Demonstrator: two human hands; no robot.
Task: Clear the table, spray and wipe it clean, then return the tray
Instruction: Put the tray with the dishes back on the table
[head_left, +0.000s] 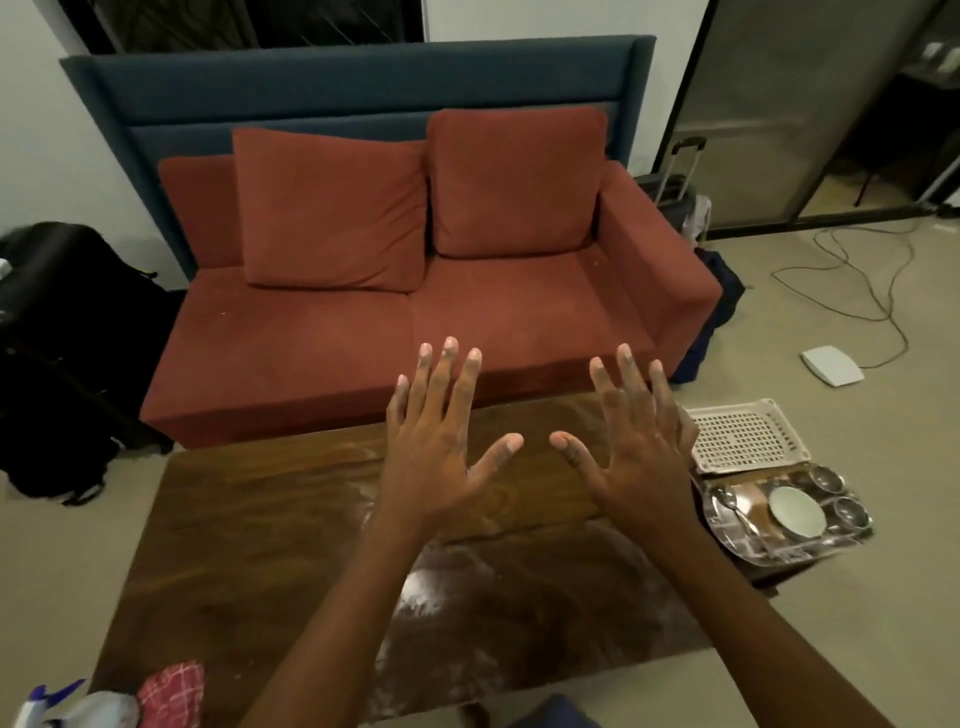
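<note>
While left hand (441, 457) and right hand (639, 457) hover: fingers (449, 374) spread apart, empty.
Tray (769, 553): just right of fingers; careless grab could spill bowls (852, 512).

a red sofa (415, 291) backs onto a blue panel (363, 83), white wall (31, 130) behind, beige floor (831, 467).

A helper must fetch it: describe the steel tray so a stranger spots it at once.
Find the long wooden table before the red sofa and go to its right end. The steel tray lies there, shiny, carrying a white plate and small bowls, unlike the white perforated basket beside it.
</note>
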